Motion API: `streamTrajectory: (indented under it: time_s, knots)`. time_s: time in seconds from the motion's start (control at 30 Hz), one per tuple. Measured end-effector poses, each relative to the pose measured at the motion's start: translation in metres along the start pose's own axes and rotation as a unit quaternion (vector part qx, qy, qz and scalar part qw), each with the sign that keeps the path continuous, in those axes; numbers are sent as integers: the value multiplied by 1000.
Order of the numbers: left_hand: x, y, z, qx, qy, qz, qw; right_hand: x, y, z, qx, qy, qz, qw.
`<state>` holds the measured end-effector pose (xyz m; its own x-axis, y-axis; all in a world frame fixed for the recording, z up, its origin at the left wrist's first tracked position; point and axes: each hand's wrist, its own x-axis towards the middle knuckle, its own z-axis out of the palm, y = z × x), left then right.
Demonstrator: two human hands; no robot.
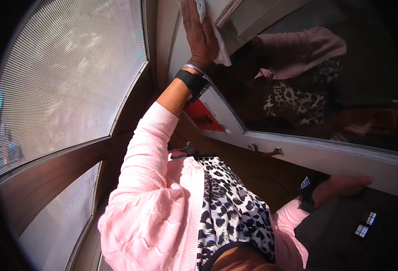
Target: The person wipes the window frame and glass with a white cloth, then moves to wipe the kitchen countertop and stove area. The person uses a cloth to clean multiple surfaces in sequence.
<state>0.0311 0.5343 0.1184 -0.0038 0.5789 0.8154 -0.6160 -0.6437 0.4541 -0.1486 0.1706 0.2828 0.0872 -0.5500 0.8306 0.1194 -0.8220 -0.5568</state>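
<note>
My left hand (200, 39) reaches up to the top of the view, its palm flat over a white cloth (222, 50) against the painted frame of a door (215, 98) with a glass pane (307, 101). Part of the cloth shows beyond the hand's edge. At the lower right, my right hand (349, 185) is at the door's edge, thumb along its face; its other fingers are hard to see in shadow. A dark metal pull handle (270, 151) is fixed to the door rail between my two arms.
On the left stands a brown-framed screen door (50, 176) with fine mesh panels (73, 74). A red panel (205, 117) shows beside the door's glass, below my left wrist. The glass reflects my pink sleeve and patterned top. A brown floor (253, 169) lies below.
</note>
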Motion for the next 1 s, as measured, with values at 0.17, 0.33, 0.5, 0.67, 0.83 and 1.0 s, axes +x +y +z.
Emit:
streamTrajectory:
  time_s: [0.17, 0.33, 0.5, 0.67, 0.83, 1.0]
  knots:
    - [-102, -68, -39, 15, 7, -353, 935, 2, -15, -10, -14, -9, 7, 1000]
    - [-171, -126, -75, -24, 46, -544, 837, 15, -10, -19, 51, -6, -46, 998]
    - [-220, -93, -68, -31, 118, -612, 782, 27, -14, -37, -48, -9, -185, 982]
    - [-261, -10, -68, -77, 152, -632, 756, 52, -44, -58, -305, 65, -521, 794]
    - [-279, 68, -69, -16, 163, -711, 684, 63, -88, -73, -350, 113, -632, 682]
    - [-260, 95, -80, 88, 12, -860, 503, 32, -171, -16, -245, 64, -544, 800]
